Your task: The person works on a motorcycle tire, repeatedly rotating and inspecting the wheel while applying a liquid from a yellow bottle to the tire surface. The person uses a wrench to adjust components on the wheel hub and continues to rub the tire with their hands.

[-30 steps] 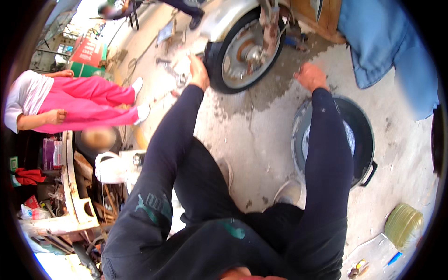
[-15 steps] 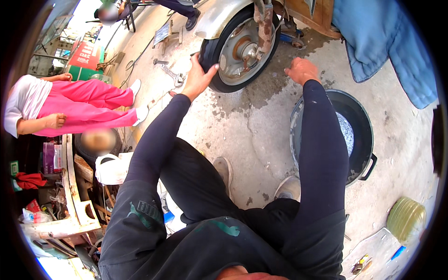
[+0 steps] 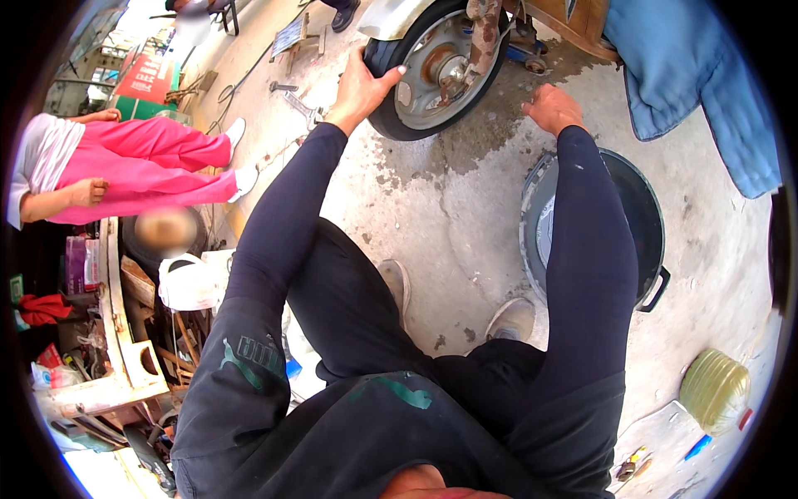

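Observation:
At the top, a black tyre [image 3: 384, 111] on a silver spoked-looking rim stands under a pale mudguard [image 3: 391, 18]. My left hand [image 3: 362, 93] grips its left side, fingers over the tread and thumb pointing toward the rim. Rust covers the hub and the fork leg [image 3: 485, 37]. To the right, apart from the wheel, my right hand [image 3: 555, 110] is curled over the wet concrete; its fingertips are hidden, so whatever it may hold does not show. Beneath my right forearm stands a black tub [image 3: 651, 216] with some liquid inside.
Adjustable wrenches [image 3: 298, 103] lie left of the wheel. A blue cloth [image 3: 665, 66] hangs at upper right. A person in pink trousers [image 3: 150, 166] stands at left, near a cluttered workbench [image 3: 125, 333]. A plastic jug [image 3: 713, 387] sits at lower right.
The view has shifted slightly, with the wheel higher in it. My left hand stays on the tyre; my right hand remains curled above the floor near the tub.

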The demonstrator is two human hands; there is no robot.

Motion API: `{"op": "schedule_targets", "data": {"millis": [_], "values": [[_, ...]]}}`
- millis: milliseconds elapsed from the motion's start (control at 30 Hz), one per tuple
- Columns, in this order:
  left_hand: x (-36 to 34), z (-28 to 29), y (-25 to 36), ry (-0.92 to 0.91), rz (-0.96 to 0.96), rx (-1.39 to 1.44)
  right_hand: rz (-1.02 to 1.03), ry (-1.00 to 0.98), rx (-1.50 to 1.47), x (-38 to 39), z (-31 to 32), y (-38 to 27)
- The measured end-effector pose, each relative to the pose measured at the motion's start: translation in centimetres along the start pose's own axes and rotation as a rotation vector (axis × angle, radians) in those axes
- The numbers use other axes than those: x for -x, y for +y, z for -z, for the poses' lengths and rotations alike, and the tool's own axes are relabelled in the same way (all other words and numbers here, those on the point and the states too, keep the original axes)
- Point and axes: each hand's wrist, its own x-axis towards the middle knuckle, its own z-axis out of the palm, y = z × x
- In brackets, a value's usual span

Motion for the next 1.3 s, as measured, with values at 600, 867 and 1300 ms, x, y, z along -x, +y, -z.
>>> {"op": "schedule_targets", "data": {"millis": [600, 867, 1300], "values": [[-0.3, -0.4, 0.2, 0.011, -0.024, -0.042, 0.012, 0.039, -0.038, -0.6, -0.8, -0.2], [-0.4, -0.4, 0.6, 0.081, -0.074, -0.058, 0.01, -0.015, -0.016, -0.2, -0.4, 0.0], [1.0, 2.1, -1.6, -0.422, 0.205, 0.187, 0.001, -0.016, -0.033, -0.5, -0.8, 0.1]]}}
